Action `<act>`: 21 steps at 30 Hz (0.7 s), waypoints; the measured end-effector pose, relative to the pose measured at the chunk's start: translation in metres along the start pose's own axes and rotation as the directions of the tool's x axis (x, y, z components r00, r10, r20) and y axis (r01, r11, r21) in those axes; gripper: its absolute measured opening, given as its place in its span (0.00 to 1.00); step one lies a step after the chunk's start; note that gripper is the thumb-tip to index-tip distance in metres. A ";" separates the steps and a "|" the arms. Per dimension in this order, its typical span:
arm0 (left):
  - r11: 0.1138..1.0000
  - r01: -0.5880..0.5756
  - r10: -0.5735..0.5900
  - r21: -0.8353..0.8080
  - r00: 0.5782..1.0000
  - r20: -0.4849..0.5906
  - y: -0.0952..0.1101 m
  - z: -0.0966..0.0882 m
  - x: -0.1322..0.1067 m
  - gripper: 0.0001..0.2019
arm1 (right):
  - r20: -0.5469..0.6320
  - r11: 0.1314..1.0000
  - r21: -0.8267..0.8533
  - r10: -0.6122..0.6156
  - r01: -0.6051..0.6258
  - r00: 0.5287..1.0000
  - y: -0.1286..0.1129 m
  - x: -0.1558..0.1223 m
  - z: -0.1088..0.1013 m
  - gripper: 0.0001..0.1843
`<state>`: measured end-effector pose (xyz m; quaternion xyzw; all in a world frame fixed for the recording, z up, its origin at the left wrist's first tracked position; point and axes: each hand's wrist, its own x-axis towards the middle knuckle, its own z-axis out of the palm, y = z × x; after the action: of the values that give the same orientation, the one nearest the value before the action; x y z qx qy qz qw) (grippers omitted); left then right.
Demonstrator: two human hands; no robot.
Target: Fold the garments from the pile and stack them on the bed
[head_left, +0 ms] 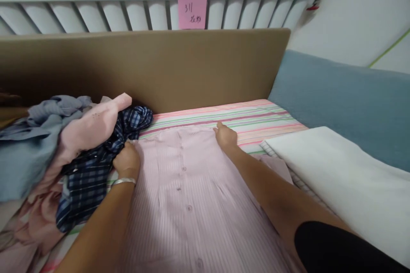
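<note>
Blue cloth [19,153] lies far left in a heap, with a pink top [92,128] and a check shirt [86,179] next to it. That makes three clothes in the heap.

Next comes the left hand [126,160], with one silver bangle [123,181] on its wrist. Its fingers are curled under at the far left corner of the striped shirt [192,204], and they touch the check shirt. The fingertips are hidden, so I cannot tell if they pinch any cloth.

One striped shirt, pale pink, lies flat in the middle of the bed on the sheet [256,119]. Its long side runs from the person straight away to the brown headboard [160,64]. One row of buttons runs up its middle the same way.

At the shirt's far right corner lies the right hand [226,136]. It is flat, with fingers stretched out. It grips nothing and only rests on the cloth.

Right of that is one white pillow [346,175], with one blue cushion [346,98] behind it. One pink note [192,7] hangs up on the wall.
</note>
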<state>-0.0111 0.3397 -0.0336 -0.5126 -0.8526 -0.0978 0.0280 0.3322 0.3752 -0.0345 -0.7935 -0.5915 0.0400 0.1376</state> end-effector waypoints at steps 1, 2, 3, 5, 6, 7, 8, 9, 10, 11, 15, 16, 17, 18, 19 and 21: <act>1.000 0.003 -0.003 0.004 1.000 0.014 0.001 -0.002 0.001 0.19 | -0.001 1.000 -0.002 -0.002 0.002 1.000 0.000 0.001 -0.001 0.18; 1.000 0.010 -0.010 -0.002 1.000 0.029 0.002 -0.005 0.001 0.19 | -0.001 1.000 -0.002 -0.002 0.002 1.000 -0.001 0.002 -0.004 0.18; 1.000 0.014 -0.013 -0.014 0.999 0.037 0.002 -0.009 0.001 0.18 | 0.000 1.000 0.001 0.003 -0.003 1.000 -0.001 0.002 -0.008 0.18; 0.998 -0.045 0.044 -0.047 0.999 -0.016 0.003 -0.020 -0.006 0.19 | -0.041 1.000 0.014 -0.021 0.022 0.999 -0.002 -0.006 -0.018 0.21; 0.990 -0.125 0.121 -0.064 0.990 -0.072 0.004 -0.025 -0.012 0.19 | -0.082 0.997 0.020 -0.077 0.079 0.994 -0.003 -0.013 -0.022 0.23; 0.966 -0.246 0.235 -0.075 0.964 -0.127 0.004 -0.029 -0.021 0.21 | -0.123 0.985 0.020 -0.169 0.173 0.978 -0.005 -0.022 -0.024 0.24; 0.919 -0.387 0.372 -0.074 0.914 -0.162 0.006 -0.030 -0.031 0.22 | -0.145 0.955 0.012 -0.292 0.296 0.945 -0.006 -0.032 -0.025 0.25; 0.856 -0.513 0.498 -0.067 0.852 -0.163 0.007 -0.030 -0.041 0.22 | -0.135 0.905 0.001 -0.422 0.426 0.896 -0.008 -0.043 -0.024 0.26; 0.797 -0.600 0.590 -0.065 0.798 -0.125 0.009 -0.026 -0.052 0.23 | -0.085 0.847 -0.004 -0.530 0.532 0.844 -0.011 -0.054 -0.021 0.26; 0.761 -0.645 0.642 -0.067 0.764 -0.060 0.010 -0.022 -0.062 0.24 | -0.005 0.803 0.000 -0.596 0.596 0.803 -0.013 -0.062 -0.017 0.27; 0.791 -0.609 0.610 -0.059 0.781 0.135 0.015 -0.002 -0.079 0.27 | 0.247 0.804 0.010 -0.578 0.595 0.777 -0.022 -0.074 -0.002 0.29; 0.796 -0.601 0.604 -0.071 0.780 0.162 0.016 -0.002 -0.078 0.28 | 0.286 0.815 0.008 -0.557 0.580 0.779 -0.024 -0.073 -0.005 0.30; 0.799 -0.595 0.600 -0.086 0.779 0.182 0.016 -0.006 -0.077 0.28 | 0.317 0.822 0.005 -0.541 0.569 0.779 -0.026 -0.073 -0.010 0.30; 0.801 -0.590 0.598 -0.102 0.779 0.190 0.016 -0.013 -0.078 0.28 | 0.333 0.827 0.005 -0.532 0.562 0.779 -0.027 -0.075 -0.020 0.30; 0.798 -0.592 0.603 -0.117 0.777 0.181 0.013 -0.023 -0.082 0.28 | 0.322 0.825 0.014 -0.538 0.564 0.779 -0.026 -0.082 -0.031 0.31; 0.764 -0.629 0.644 -0.145 0.759 0.101 0.002 -0.050 -0.103 0.28 | 0.229 0.800 0.055 -0.592 0.597 0.773 -0.019 -0.109 -0.060 0.30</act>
<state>0.0366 0.2415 0.0000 -0.7781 -0.6212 -0.0883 -0.0285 0.2959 0.2661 0.0173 -0.5569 -0.8241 0.0816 0.0640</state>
